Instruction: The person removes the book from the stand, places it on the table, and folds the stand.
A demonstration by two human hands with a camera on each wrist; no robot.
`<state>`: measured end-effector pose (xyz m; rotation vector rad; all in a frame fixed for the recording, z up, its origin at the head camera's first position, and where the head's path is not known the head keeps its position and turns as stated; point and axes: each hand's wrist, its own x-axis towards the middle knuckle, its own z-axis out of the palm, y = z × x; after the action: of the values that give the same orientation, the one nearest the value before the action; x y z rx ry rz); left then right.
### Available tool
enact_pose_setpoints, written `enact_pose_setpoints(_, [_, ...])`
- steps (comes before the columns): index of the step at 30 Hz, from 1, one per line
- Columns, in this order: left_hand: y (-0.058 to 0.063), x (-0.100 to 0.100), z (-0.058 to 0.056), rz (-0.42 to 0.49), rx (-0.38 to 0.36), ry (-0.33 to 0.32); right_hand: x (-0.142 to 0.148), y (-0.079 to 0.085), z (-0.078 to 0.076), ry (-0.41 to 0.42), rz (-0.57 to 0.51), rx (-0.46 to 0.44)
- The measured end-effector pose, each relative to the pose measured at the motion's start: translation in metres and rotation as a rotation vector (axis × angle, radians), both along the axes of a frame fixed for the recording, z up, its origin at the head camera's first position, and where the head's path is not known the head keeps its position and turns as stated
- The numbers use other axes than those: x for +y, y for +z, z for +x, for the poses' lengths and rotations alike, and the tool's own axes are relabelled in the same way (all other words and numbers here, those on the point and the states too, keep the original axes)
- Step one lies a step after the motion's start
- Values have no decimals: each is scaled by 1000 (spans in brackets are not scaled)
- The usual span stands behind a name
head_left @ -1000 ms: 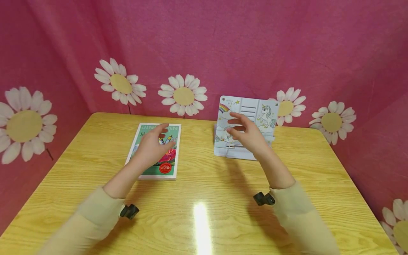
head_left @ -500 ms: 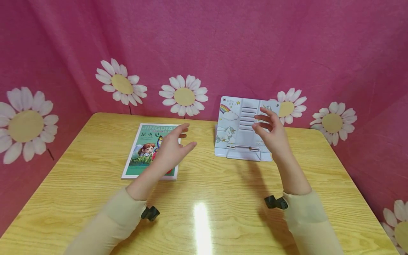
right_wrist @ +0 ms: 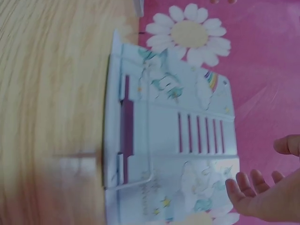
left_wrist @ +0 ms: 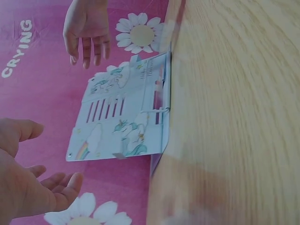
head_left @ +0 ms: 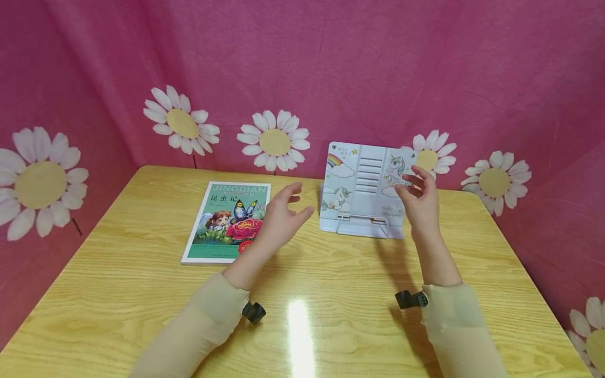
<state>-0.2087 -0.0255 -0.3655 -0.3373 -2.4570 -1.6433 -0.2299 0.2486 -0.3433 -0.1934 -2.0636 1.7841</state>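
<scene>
A white book stand [head_left: 368, 184] with unicorns, a rainbow and slots stands upright toward the back right of the table. My right hand [head_left: 422, 202] hovers by its right edge with loosely bent fingers and holds nothing. To the left of the stand, my left hand [head_left: 283, 218] is raised over the table, thumb and fingers apart, with nothing between them. It overlaps the right edge of a green-covered book [head_left: 217, 231] that lies flat, showing a girl, a butterfly and a red flower. In the left wrist view the stand [left_wrist: 122, 112] appears between both hands.
The wooden table [head_left: 331, 315] has a bright light reflection near its front. A pink curtain [head_left: 302, 68] with large white daisies hangs close behind the table and along both sides. Dark wrist cameras sit on both sleeves [head_left: 458, 320].
Both hands have moved to the right. The left hand has come away from over most of the book, and the right has gone from in front of the stand to its right edge.
</scene>
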Motion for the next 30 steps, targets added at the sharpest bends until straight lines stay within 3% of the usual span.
enact_pose_setpoints(6, [-8, 14, -8, 53, 22, 10, 7, -8, -8, -63, -16, -48])
enact_pose_setpoints(14, [-22, 34, -23, 93, -43, -4, 17, -19, -19, -125, -23, -142])
enact_pose_setpoints(19, [-31, 44, -35, 83, -23, -2, 22, -25, -27, -148, -62, -143])
enact_pose_setpoints(30, [-46, 57, -59, 86, -20, 11, 31, -38, -42, -185, 20, -182])
